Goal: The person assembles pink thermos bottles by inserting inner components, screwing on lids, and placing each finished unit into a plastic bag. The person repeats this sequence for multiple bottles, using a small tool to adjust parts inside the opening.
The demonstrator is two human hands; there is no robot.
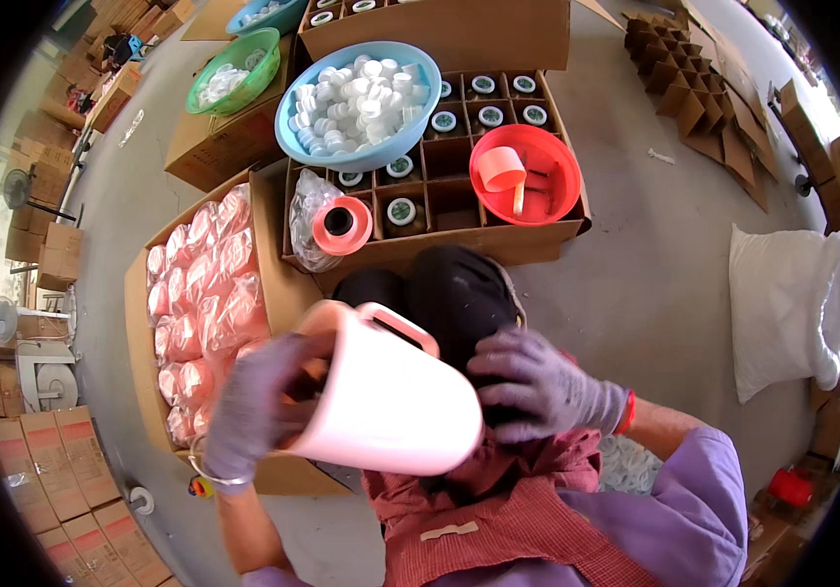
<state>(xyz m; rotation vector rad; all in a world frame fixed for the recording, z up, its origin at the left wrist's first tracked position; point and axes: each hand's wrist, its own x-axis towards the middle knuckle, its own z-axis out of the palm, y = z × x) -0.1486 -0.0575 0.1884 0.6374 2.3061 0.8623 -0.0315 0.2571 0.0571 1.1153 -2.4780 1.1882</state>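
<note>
A pale pink pitcher [390, 406] lies tilted on its side above my lap, its looped handle facing away from me and its mouth toward the left. My left hand [261, 396], in a grey-purple glove, grips it at the mouth, with fingers reaching inside the rim. Beside the pitcher's base is my right hand [532, 382], gloved too, its fingers apart and slightly bent over my dark trousers, holding nothing I can see. Just ahead of my knees, a pink lid with a dark round centre [341, 227] rests by a crumpled clear bag [310, 220].
An open carton [204, 323] of bagged pink items stands at left. Ahead, a divided carton [454, 186] of white-capped jars bears a blue basin [293, 147] of white caps and a red basin [571, 176] with a pink scoop. A white sack [792, 303] stands right.
</note>
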